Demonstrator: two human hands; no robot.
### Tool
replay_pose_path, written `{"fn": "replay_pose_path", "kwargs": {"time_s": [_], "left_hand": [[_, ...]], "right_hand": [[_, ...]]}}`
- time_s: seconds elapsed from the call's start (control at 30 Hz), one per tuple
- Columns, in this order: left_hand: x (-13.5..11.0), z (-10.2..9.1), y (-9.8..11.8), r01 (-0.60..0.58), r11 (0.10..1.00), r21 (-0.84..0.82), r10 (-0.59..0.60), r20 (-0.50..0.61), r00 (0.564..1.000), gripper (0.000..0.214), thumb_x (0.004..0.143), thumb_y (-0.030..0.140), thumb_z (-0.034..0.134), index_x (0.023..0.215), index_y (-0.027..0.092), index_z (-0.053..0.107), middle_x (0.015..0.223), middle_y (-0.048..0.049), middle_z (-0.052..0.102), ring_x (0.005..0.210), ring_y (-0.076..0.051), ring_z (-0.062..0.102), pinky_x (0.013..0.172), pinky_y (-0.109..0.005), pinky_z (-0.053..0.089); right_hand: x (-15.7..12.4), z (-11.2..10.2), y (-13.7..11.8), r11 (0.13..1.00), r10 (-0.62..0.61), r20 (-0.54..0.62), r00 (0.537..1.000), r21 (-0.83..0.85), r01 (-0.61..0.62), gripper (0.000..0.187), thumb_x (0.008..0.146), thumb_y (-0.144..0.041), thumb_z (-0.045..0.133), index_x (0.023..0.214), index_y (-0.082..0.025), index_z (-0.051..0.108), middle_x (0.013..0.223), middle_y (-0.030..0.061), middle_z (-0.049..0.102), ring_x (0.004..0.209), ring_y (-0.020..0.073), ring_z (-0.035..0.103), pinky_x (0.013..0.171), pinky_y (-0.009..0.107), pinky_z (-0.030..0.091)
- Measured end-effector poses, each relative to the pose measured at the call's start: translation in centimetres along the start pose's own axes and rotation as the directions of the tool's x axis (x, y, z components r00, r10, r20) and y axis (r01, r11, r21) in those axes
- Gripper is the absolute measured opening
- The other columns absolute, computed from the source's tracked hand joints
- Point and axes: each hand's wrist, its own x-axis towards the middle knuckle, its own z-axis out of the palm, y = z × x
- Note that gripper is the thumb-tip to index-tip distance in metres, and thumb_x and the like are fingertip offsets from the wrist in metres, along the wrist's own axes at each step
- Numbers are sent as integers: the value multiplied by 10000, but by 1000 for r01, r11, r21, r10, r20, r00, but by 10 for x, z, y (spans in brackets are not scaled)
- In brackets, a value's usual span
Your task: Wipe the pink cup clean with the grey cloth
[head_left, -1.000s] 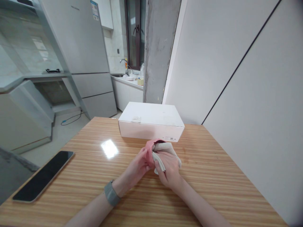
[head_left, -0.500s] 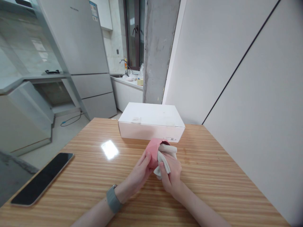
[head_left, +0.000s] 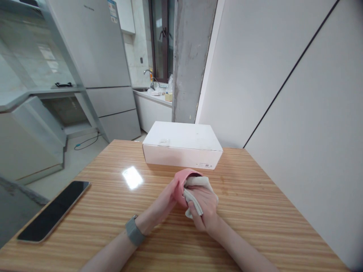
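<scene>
Brown wood-grain table [head_left: 280, 219]: glossy, striped surface; bright light reflection left of centre.
White rectangular cardboard box [head_left: 184, 145]: closed, lying flat at the table's far edge; small printed marks low on its front face, right side.
Flat black-screened phone [head_left: 53, 211]: screen up by the left edge, well apart from the hands.
Left hand [head_left: 167, 194]: grip curled firmly against the left side of a pink, rounded, wide-mouthed vessel [head_left: 181, 178].
Right hand [head_left: 204, 204]: grip clenched on a bunched, off-white fabric cloth [head_left: 200, 181], fingers at the vessel's mouth.
Vessel position: between the hands, just in front of the box, mouth towards the right hand; contact with the table cannot be confirmed from this angle.
Cloth position: partly inside the mouth, folds hanging out beside the right thumb.
Grey band-like watch strap [head_left: 134, 231]: around the left wrist.
</scene>
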Motion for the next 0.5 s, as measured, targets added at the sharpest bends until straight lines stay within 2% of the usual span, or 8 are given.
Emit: {"fn": "replay_pose_path", "kwargs": {"time_s": [0.07,0.17,0.23,0.37,0.5], "left_hand": [[-4,5,3,7,999,-46,-1,120,993,464,931,450,516,1255,143,641,1225,-103,675,1230,-259,542,1084,-366,347],[-8,9,8,-10,999,-49,18,157,987,388,875,280,606,1248,182,644,1114,-88,708,1063,-239,610,961,-342,431],[-9,11,9,-14,999,-29,18,149,989,338,827,222,663,1162,182,688,1011,-78,722,937,-209,625,886,-310,451],[-8,12,5,-8,1000,13,7,97,995,171,843,279,691,958,157,724,851,-53,698,820,-158,606,869,-285,447],[-7,12,-3,-8,1000,18,7,59,998,246,839,383,700,861,138,703,743,-27,640,730,-123,568,802,-264,464]], "right_hand": [[-3,0,3,999,43,-30,999,12,-42,272,865,-119,428,1016,-160,650,760,91,733,743,255,726,717,401,585],[-5,-1,4,993,115,-35,993,38,-113,256,893,-116,419,958,-183,658,724,77,709,779,255,717,748,407,571],[-4,-1,3,985,168,-45,985,59,-165,252,912,-129,414,922,-192,658,682,63,678,795,256,710,769,410,561],[-3,-1,2,959,276,-71,959,93,-269,262,940,-165,409,835,-203,646,651,46,647,793,248,696,769,391,544],[-3,-2,4,933,356,-62,933,79,-351,279,956,-206,403,807,-201,638,716,60,684,722,225,670,710,360,521]]}}
